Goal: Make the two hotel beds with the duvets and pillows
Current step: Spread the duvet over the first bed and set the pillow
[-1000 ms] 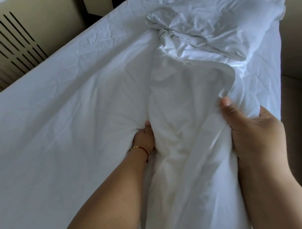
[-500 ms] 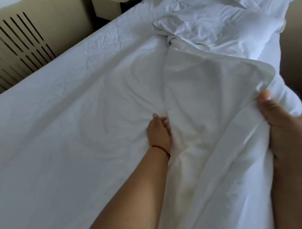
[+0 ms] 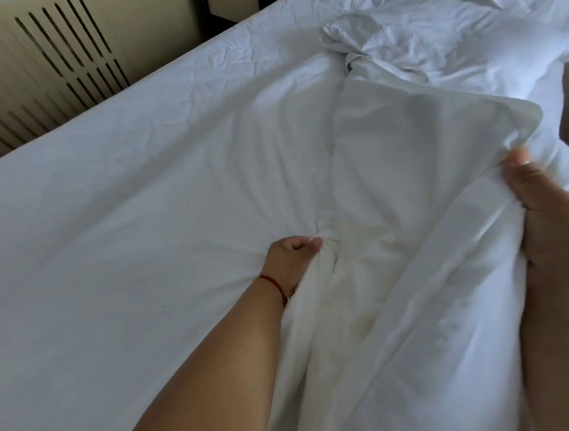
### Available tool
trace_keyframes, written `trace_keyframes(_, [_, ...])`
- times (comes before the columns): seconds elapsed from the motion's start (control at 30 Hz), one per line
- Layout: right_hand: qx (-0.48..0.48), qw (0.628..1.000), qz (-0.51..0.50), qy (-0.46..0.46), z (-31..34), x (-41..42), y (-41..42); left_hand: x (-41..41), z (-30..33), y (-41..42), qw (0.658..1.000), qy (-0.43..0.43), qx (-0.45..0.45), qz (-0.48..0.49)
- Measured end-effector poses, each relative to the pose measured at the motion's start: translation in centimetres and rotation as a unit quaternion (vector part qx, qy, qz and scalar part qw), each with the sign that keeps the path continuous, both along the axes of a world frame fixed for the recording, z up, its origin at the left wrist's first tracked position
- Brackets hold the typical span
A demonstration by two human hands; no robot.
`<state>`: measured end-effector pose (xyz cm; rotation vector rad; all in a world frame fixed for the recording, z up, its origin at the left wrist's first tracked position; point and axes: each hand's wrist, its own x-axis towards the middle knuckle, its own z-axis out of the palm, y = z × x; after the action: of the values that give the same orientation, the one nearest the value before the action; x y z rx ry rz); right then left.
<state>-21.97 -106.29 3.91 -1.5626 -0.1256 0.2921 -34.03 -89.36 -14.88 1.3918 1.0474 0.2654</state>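
Change: Since a second ago, the right-hand corner of the duvet [image 3: 414,185] has been pulled out toward 3 o'clock and lifted higher. The left hand [image 3: 290,266] was pushed flat under a fold before; now a bunch of cloth has been grabbed by it.
Meaning: The duvet is being opened out from a crumpled strip. It is judged that the spreading step has only just been started, and most of the bed is not yet covered.
Left hand: The fingers are curled tight, and a fold of the duvet is pinched between the thumb and the fingers, near the middle of the view. A thin red bracelet [image 3: 274,285] is worn on the wrist.
Right hand [image 3: 547,212]: It is seen at the 3 o'clock edge. The duvet corner is gripped under the thumb, and the cloth is held up off the bed. The other fingers are hidden behind the cloth.
Duvet: It is stretched from the two hands up toward 1 o'clock, where it is still twisted and bunched.
Bed sheet [image 3: 131,204]: It is laid flat over the mattress from 9 o'clock to 12 o'clock, with small creases.
Pillows [image 3: 463,25]: A white heap is seen at 1 o'clock; it cannot be told how many are there.
Wall panel [image 3: 55,62]: A slatted cover is seen at 10 o'clock, beside the bed.
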Motion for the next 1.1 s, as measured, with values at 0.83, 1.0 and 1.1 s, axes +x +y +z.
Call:
trace_keyframes(0.83, [-0.179, 0.892, 0.414, 0.038, -10.8, -24.4, 18.0, -32.4, 8.9, 3.9, 0.96, -0.058, -0.137, 0.237])
trace_keyframes(1.0, [-0.28, 0.826, 0.489, -0.018, -14.0, -28.6, 14.1, -37.2, 7.7, 7.9, 0.962, 0.048, -0.066, 0.259])
trace_keyframes(1.1, [-0.314, 0.816, 0.484, -0.039, -15.7, -31.1, 11.1, -37.2, 6.0, 5.6, 0.96, 0.022, -0.174, 0.218])
